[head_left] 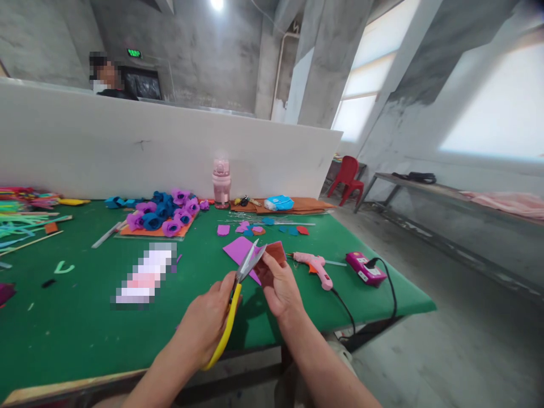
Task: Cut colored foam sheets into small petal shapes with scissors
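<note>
My left hand (208, 317) is closed around the yellow handles of a pair of scissors (226, 333). The scissor blades are parted and point up and away, with their tips beside a small brown sheet (277, 251). That sheet is pinched between the thumb and fingers of my right hand (280, 286), which partly cover it. Whether the blades touch the sheet, I cannot tell. Under and behind the scissors a purple sheet (238, 250) lies on the green tabletop (204, 255).
A pink glue gun (313, 264) lies to the right, its cord near a magenta box (365, 268). Purple and blue flowers (164, 211) rest on an orange sheet at the back left. A pink bottle (221, 184) stands against the white partition (170, 144). Small cut pieces (223, 229) lie behind my hands.
</note>
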Motion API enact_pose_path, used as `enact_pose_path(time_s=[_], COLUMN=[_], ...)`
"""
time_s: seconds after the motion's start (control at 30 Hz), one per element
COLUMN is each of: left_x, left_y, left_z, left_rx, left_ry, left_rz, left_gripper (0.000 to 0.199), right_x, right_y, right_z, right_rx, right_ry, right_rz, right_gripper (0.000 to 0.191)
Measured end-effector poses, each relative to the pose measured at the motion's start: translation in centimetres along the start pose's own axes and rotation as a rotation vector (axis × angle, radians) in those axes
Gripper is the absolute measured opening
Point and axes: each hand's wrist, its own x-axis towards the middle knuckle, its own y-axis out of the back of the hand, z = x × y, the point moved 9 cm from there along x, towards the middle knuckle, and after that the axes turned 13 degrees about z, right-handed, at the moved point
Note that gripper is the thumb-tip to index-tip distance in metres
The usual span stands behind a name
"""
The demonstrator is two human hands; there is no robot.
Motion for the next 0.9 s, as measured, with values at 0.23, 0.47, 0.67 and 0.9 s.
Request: enact_pose_path(time_s=[0.23,0.47,0.67,0.9], left_x=[0.03,-0.10,-0.06,0.04], left_y=[0.23,0.13,-0.04,-0.23], left_z=[0.47,0.49,0.28,0.12], left_rx=[-0.044,-0.020,-0.026,-0.014], left_ry=[-0.023,-0.018,-0.028,-0.037], left_rz=[0.010,-0.015,0.002,0.002], left_gripper=[0.035,0.039,0.042,0.039], right_x=[-0.11,-0.05,-0.10,-0.18], right_y=[-0.06,0.16,0.25,0.03], right_z=[0.05,0.17,0.34,0.28], right_rx=[-0.065,-0.066,-0.047,-0.058], right_ry=[0.014,-0.002,-0.029,-0.032], right_rz=[0.011,0.020,0.033,0.028], right_gripper=[0.014,0.016,0.016,0.013])
